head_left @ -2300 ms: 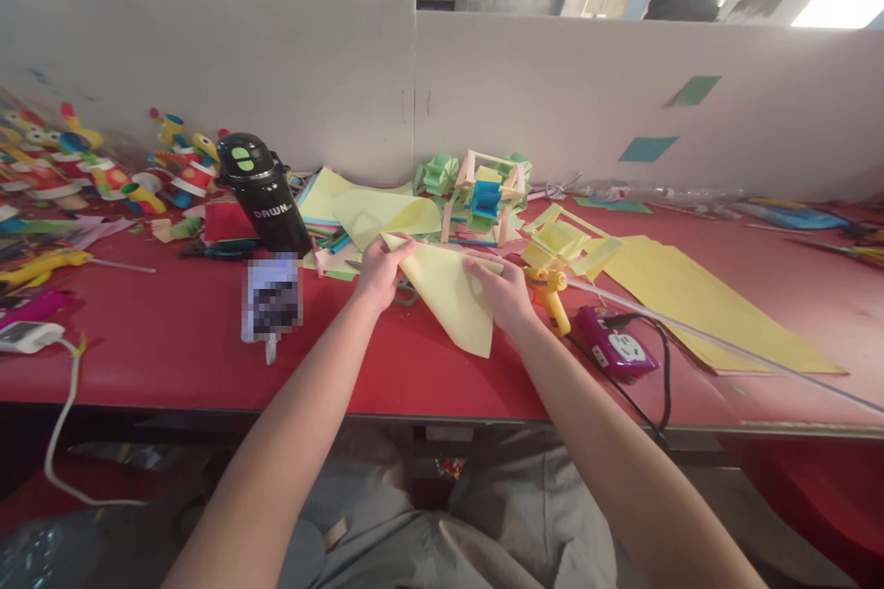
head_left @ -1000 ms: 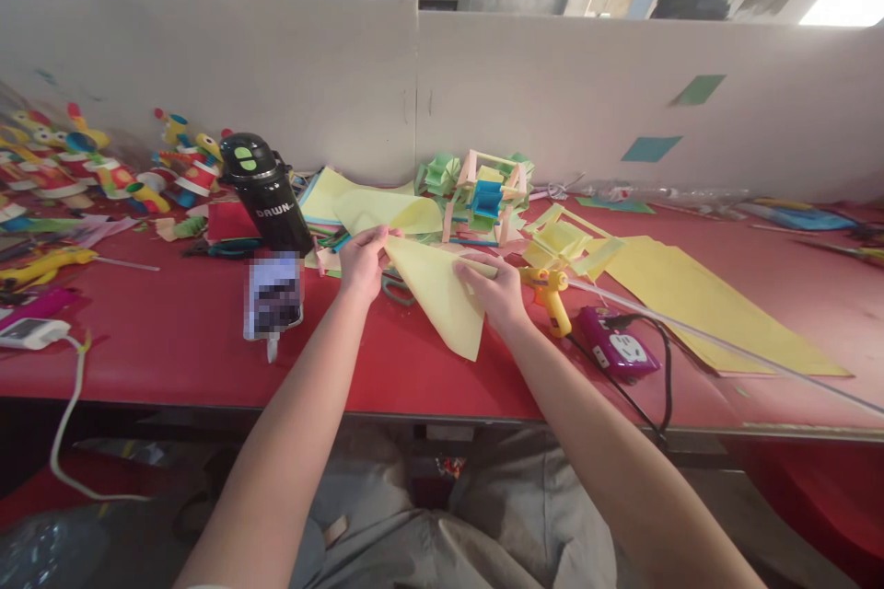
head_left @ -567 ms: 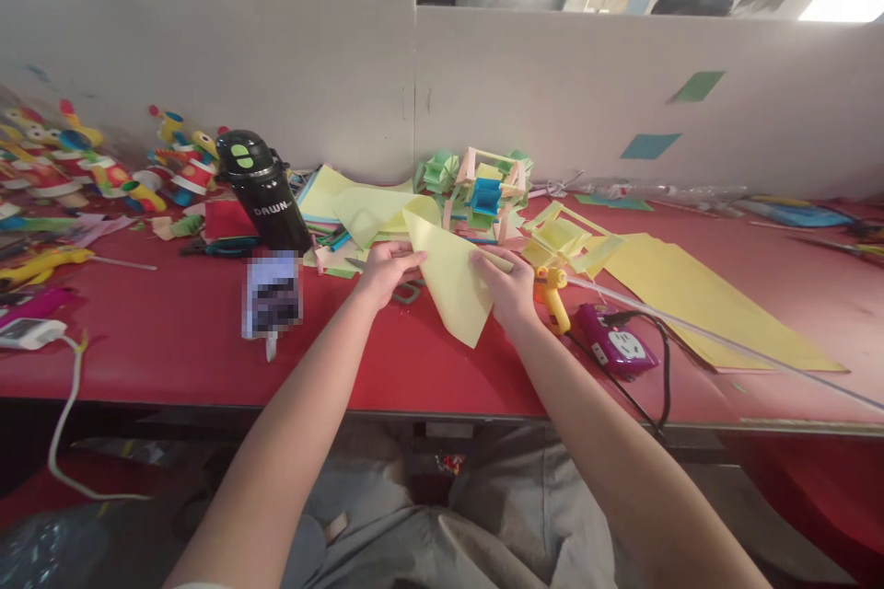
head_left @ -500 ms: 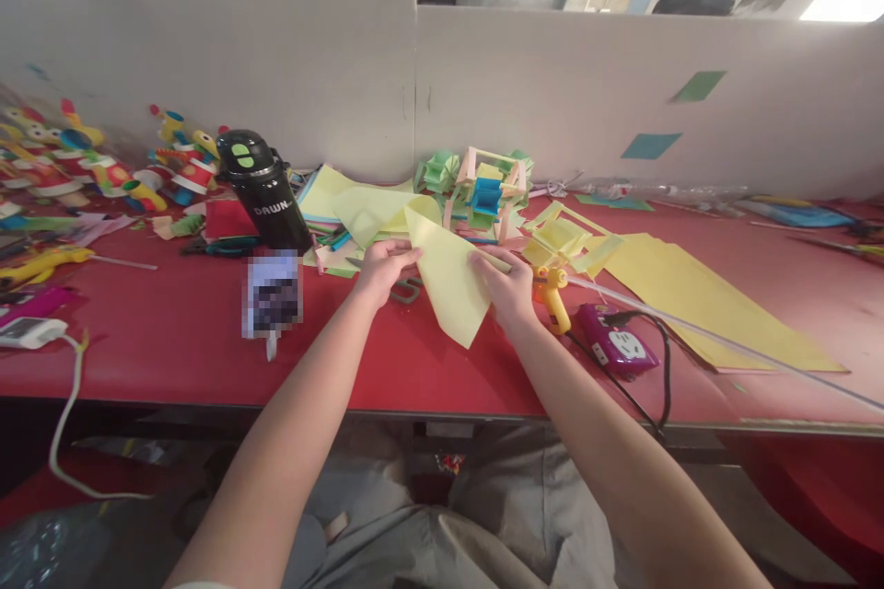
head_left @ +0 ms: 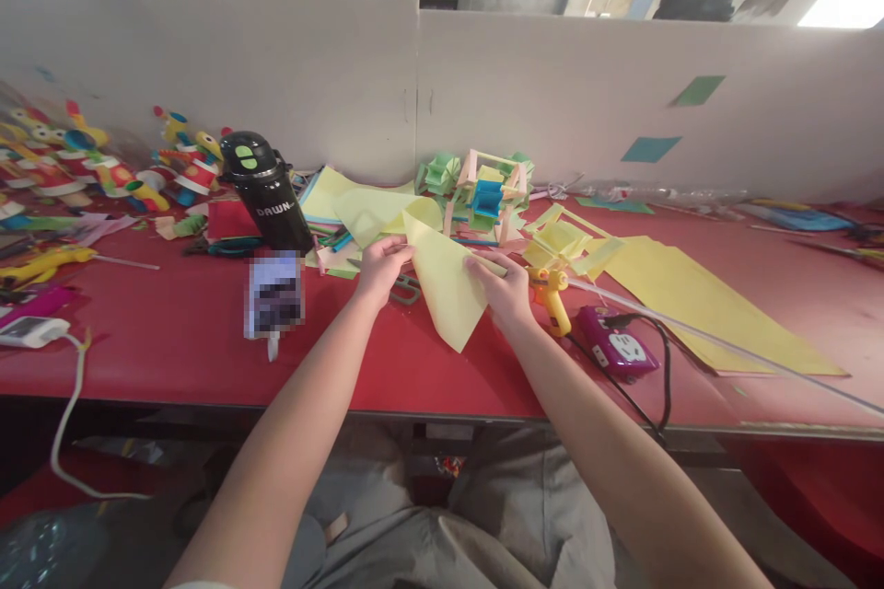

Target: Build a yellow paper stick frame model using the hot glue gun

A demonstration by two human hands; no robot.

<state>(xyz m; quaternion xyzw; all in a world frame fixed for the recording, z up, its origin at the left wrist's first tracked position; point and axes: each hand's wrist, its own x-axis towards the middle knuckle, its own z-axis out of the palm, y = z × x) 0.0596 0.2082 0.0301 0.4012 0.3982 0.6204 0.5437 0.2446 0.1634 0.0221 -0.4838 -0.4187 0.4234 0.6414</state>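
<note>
Between both hands, a pale yellow sheet of paper (head_left: 447, 290) is held up at a tilt above the red table (head_left: 331, 359). My left hand (head_left: 381, 272) is closed on its left edge, thumb and fingers pinching. On the opposite edge, my right hand (head_left: 504, 285) pinches the sheet, and a rolled or folded edge shows by the thumb. Partly behind the left hand lies a pair of scissors (head_left: 406, 291). More yellow paper (head_left: 373, 213) rests just beyond the sheet. Close to my right hand is a yellow glue gun (head_left: 552, 294).
A black bottle (head_left: 266, 193) and a phone-like device (head_left: 274, 294), blurred out, stand left. Paper wheel models (head_left: 486, 193) sit at the back. On the right are a purple power socket (head_left: 617, 342) with a black cable and large yellow sheets (head_left: 704, 304). Colourful toy figures (head_left: 103, 166) crowd the far left.
The held paper and both hands have shifted very slightly left. Both hands keep their pinch on the sheet; the other things stay in place.
</note>
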